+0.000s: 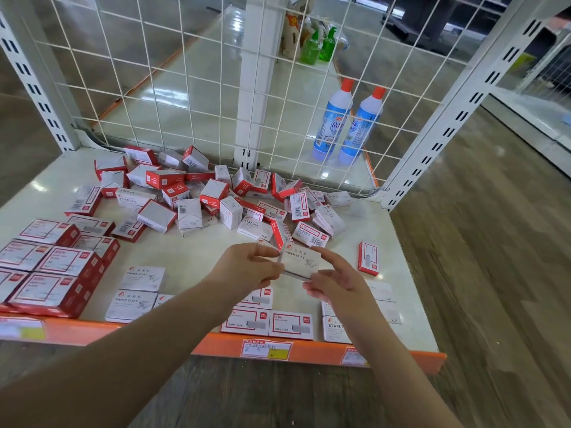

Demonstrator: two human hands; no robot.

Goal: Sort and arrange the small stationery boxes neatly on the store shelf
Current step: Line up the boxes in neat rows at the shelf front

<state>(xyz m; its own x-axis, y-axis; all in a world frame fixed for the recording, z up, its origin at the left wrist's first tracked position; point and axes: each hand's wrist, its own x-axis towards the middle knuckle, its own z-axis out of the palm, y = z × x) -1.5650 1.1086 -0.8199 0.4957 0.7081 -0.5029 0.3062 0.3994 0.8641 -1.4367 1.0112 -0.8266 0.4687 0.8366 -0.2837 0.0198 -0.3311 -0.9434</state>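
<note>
A white paper clips box (299, 261) is held above the middle of the shelf (191, 257). My left hand (247, 268) pinches its left edge and my right hand (338, 281) grips its right side and lower corner. Behind it lies a jumbled heap of red and white boxes (210, 196). Sorted groups lie near the front edge: large red boxes (49, 270) at the left, white paper clips boxes (136, 291) beside them, red-framed staple boxes (267, 322) under my arms, and white staples boxes (336, 330) at the right.
One red box (368, 258) stands on edge alone at the right. A white wire grid (216, 88) closes the back of the shelf. Two blue and white bottles (346, 122) and green pump bottles (318, 44) stand behind it. An orange front rail (309, 350) carries price labels.
</note>
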